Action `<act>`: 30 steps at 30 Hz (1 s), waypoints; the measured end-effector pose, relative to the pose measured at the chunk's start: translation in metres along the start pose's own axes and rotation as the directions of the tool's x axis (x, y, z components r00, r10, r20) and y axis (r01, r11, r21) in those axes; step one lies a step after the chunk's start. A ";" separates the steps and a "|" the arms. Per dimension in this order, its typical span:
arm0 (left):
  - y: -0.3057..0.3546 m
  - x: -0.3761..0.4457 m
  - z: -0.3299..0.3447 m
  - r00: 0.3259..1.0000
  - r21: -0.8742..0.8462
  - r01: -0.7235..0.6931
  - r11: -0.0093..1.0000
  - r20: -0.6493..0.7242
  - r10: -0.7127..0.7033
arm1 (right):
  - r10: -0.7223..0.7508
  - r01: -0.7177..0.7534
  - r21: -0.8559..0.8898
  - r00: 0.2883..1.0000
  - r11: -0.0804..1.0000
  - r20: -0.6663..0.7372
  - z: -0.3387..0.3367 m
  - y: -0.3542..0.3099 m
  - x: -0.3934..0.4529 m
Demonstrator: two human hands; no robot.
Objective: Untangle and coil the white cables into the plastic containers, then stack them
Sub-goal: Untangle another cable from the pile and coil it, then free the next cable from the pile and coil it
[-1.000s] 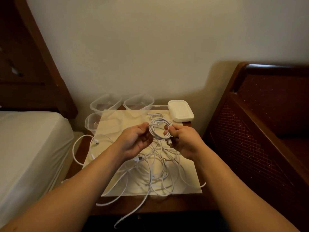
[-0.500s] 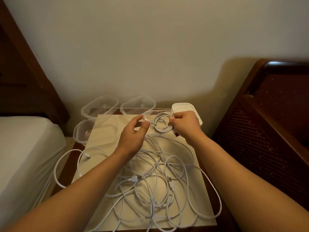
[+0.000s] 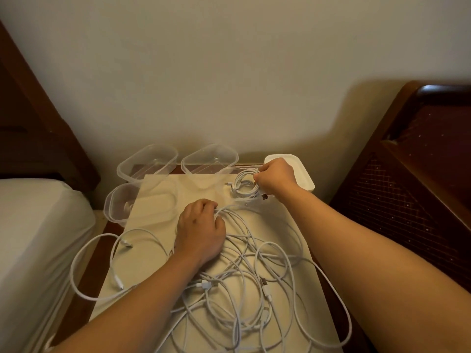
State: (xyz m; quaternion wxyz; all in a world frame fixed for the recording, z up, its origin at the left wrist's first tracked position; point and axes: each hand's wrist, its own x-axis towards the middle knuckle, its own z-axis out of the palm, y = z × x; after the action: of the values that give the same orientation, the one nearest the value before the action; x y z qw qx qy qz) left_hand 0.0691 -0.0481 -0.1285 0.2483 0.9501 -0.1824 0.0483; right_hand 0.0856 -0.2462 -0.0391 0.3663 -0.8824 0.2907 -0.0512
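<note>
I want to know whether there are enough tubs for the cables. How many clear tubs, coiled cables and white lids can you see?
Clear tubs: 4
Coiled cables: 1, held by the right hand
White lids: 1 stack; number unclear
Total: 6, plus a loose tangle I cannot count.

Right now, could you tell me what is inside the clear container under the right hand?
A coiled white cable sits in the clear container, gripped by the right hand. The hand hides the coil's right side.

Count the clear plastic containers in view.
4: back left container, back middle container, front left container, and one where the right hand lowers the coil. More may be hidden.
</note>
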 end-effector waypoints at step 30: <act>-0.003 -0.002 0.011 0.990 0.035 -0.023 0.999 -0.135 0.027 | -0.408 0.372 -0.351 0.912 0.859 -0.033 0.011 -0.003 -0.006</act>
State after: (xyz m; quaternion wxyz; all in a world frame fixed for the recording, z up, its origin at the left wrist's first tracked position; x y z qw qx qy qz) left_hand 0.0686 -0.0508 -0.1400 0.2435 0.9464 -0.1761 0.1188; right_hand 0.0858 -0.2347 -0.0438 0.1759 -0.9684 0.1294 -0.1205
